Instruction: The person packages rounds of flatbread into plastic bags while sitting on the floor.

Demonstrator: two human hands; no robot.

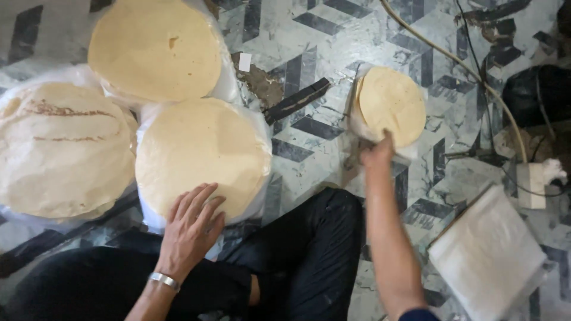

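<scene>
A patterned marble floor (333,35) carries everything. At nine o'clock lies the widest flatbread stack (62,148), scorched in streaks. At eleven o'clock sits a second stack (154,47), and just left of centre a third stack (202,157), all on clear plastic. A pile of plastic bags (488,255) lies at four o'clock. At one o'clock a small flatbread (392,104) lies over a bag. The left hand (190,229) rests flat on the third stack, fingers spread apart. The right hand (377,151) touches the small flatbread's near edge; its grip is blurred.
</scene>
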